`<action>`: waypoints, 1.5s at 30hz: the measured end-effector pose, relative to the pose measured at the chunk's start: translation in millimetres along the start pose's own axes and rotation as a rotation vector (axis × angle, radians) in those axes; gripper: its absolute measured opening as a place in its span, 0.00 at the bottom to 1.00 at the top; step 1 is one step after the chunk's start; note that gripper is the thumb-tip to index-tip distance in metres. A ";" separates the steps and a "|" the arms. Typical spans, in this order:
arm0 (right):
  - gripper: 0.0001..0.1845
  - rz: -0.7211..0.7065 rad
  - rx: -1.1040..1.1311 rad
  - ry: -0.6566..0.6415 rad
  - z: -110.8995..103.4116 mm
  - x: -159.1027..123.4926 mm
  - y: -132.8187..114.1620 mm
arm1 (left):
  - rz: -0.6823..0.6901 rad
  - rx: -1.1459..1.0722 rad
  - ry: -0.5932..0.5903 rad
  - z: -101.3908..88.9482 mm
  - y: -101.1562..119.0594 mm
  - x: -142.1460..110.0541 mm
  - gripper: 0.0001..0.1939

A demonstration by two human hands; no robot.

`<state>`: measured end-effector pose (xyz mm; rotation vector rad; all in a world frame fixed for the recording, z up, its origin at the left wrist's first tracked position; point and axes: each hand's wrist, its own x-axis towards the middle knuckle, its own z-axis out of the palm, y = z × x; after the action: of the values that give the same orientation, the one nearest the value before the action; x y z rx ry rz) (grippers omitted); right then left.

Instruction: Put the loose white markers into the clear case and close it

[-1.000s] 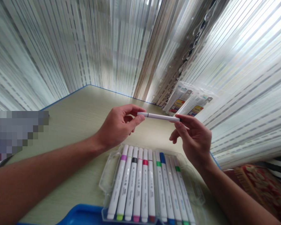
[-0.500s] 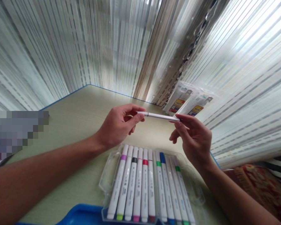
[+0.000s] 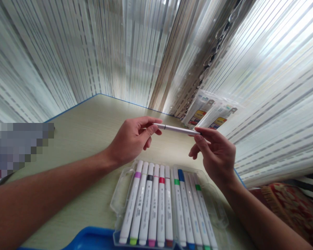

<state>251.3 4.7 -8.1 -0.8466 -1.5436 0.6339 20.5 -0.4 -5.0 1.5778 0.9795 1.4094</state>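
Observation:
A white marker pen with a thin dark ring near its left end is held level above the table. My left hand pinches the left end between thumb and fingers. The right end sits between the thumb and index finger of my right hand, which partly cover a dark tip. Below both hands lies an opened clear plastic case. Several white markers lie side by side in its two halves, with bands or ends in purple, black, red, green, blue and other colours.
Two clear packages with yellow labels stand at the table's back right. A blue tray-like object is at the front edge. String curtains hang behind the pale table. Patterned fabric is at the lower right.
Almost nothing differs. Both hands keep hold of the marker in the same place, with only a very slight shift of my left fingers.

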 end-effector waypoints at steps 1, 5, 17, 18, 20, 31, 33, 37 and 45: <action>0.10 0.001 -0.002 -0.001 0.0 -0.1 0.4 | -0.001 0.001 0.002 0.0 0.0 0.1 0.14; 0.11 0.005 0.005 -0.009 -1.0 -0.8 2.9 | -0.010 0.009 0.004 0.0 0.2 0.4 0.15; 0.12 0.011 -0.002 -0.008 -1.2 -0.1 2.3 | -0.014 0.005 -0.027 0.2 0.8 -0.1 0.15; 0.12 0.009 -0.003 -0.007 -1.1 0.0 2.2 | -0.010 0.003 -0.029 0.1 0.2 0.1 0.16; 0.13 0.007 -0.007 -0.003 -1.0 0.0 2.1 | -0.005 0.005 -0.030 0.0 -0.5 0.2 0.16; 0.11 -0.006 0.011 0.012 -0.1 -0.4 0.9 | -0.028 0.039 -0.025 -0.3 2.0 -0.7 0.17; 0.10 -0.013 0.015 0.014 0.2 -0.2 0.9 | -0.041 0.041 -0.026 -0.3 3.6 -0.9 0.18; 0.09 -0.020 0.018 0.010 0.5 0.4 0.7 | -0.041 0.021 -0.029 -0.6 3.1 -0.3 0.17; 0.08 -0.010 0.006 0.004 -1.1 0.5 2.1 | 0.016 0.022 -0.002 -1.7 -1.7 0.2 0.14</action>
<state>252.6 6.2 -9.3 -0.8344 -1.5407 0.6289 18.8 0.6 -6.4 1.6058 0.9861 1.4116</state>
